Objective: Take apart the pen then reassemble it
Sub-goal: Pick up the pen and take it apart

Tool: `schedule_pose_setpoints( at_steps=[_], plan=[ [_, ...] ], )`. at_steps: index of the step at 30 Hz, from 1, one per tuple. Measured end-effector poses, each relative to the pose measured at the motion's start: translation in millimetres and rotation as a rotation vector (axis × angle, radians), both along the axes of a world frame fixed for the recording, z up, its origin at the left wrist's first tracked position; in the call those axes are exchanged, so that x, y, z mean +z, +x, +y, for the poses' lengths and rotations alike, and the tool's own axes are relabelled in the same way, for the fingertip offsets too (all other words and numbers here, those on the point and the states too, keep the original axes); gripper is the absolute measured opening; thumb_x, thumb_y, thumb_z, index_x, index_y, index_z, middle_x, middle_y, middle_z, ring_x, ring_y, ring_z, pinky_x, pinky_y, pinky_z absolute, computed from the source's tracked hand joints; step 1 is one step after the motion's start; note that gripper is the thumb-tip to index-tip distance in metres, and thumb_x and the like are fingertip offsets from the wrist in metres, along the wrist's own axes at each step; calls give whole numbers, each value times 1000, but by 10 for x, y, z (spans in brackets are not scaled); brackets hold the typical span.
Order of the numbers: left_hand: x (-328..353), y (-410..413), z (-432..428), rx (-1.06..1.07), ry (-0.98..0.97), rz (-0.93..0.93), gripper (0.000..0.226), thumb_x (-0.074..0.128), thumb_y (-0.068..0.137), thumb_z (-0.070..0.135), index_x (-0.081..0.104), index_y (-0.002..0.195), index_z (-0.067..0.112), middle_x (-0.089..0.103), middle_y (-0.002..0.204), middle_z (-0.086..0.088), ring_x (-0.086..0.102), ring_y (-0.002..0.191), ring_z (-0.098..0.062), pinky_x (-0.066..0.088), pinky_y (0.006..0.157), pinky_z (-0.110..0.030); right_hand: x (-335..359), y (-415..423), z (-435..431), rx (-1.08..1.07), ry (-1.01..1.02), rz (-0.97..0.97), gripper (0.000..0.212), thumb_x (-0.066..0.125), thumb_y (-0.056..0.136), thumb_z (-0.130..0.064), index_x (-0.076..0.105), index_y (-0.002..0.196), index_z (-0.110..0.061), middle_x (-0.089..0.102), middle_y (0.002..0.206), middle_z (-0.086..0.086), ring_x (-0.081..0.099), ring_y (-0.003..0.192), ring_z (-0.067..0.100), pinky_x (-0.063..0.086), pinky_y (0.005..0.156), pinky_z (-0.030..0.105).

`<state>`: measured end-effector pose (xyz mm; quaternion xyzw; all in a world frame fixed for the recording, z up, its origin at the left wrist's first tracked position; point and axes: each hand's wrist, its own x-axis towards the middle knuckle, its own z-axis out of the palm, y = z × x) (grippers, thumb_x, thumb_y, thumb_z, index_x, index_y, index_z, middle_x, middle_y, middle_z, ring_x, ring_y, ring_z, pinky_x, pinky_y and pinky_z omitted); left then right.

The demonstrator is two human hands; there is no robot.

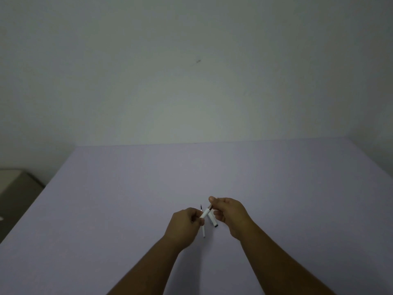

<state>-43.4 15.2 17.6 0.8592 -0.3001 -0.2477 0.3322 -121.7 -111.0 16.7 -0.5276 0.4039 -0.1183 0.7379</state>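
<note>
A white pen barrel [205, 213] is held tilted just above the table, between both hands. My left hand [187, 222] grips its lower end. My right hand [228, 211] pinches the brownish part at its upper end [210, 208]. On the table under the hands lie two loose pieces: a thin white refill with a dark tip [203, 227] and a short white cap-like piece with a dark end [213, 220]. My fingers hide parts of all three pieces.
The lavender table [127, 199] spreads wide, its far edge against a pale wall. Its left edge runs diagonally. A grey box-like object [14, 182] sits beyond that edge, lower left.
</note>
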Motion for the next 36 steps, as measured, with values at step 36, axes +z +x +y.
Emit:
schedule_pose_setpoints(
  at_steps=[36],
  plan=[
    [27,43,-70,7,6,5,16,58,89,18,69,100,13,64,82,1,61,79,-17,41,62,-15,-59,106,-33,-35,10,25,12,65,85,-12,64,96,-9,63,79,4,55,72,15,49,75,29]
  ],
)
